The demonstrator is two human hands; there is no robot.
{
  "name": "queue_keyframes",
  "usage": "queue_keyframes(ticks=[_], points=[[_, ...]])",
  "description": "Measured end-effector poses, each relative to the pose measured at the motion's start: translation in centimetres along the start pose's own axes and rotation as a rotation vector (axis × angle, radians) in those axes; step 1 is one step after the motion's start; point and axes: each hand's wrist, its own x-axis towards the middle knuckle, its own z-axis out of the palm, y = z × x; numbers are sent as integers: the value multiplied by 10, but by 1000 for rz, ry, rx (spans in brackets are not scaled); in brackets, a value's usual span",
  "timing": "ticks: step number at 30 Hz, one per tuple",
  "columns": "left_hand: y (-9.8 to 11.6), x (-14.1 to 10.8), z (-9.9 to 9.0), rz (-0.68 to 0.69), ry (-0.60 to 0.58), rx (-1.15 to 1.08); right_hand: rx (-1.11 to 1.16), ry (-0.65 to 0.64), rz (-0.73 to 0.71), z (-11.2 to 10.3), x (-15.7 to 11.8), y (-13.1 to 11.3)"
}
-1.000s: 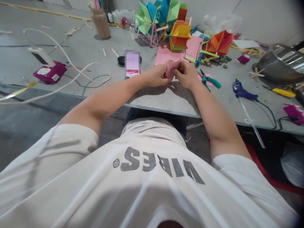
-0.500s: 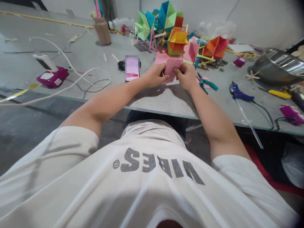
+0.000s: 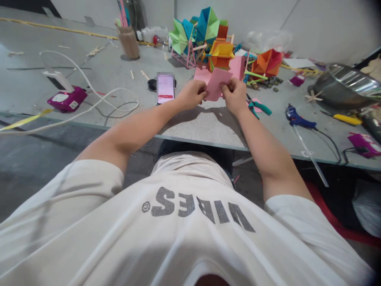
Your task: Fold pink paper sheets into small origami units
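Note:
A piece of pink paper point(image 3: 218, 84) is held up between both hands, tilted, above the table. My left hand point(image 3: 195, 93) pinches its left edge. At its right edge, the thumb and fingers of my right hand point(image 3: 235, 94) grip it. More pink paper point(image 3: 201, 73) lies just behind. Beyond it stand a yellow and orange folded paper piece point(image 3: 222, 55) and green and blue folded paper shapes point(image 3: 205, 27) with pink sticks. Orange and red folded paper point(image 3: 268, 62) sits to the right.
A phone point(image 3: 166, 86) lies left of my hands. Teal-handled pliers point(image 3: 259, 107), a blue glue gun point(image 3: 299, 118) and a metal bowl point(image 3: 347, 89) are on the right. A purple box point(image 3: 68, 98) with white cables and a jar point(image 3: 129, 43) stand left.
The pink paper has turned and tilted between my hands, and more of its face shows. My left fingers have shifted to its edge. The view has moved slightly.

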Motion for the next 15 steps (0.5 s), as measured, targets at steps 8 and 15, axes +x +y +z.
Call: queue_keyframes(ticks=[8,15], points=[[-6,5,6,86,-5,-98,84,-59,-44,3,6,6],[-9,4,10,143,-16,-42,168,-152,-44,10,5,16]])
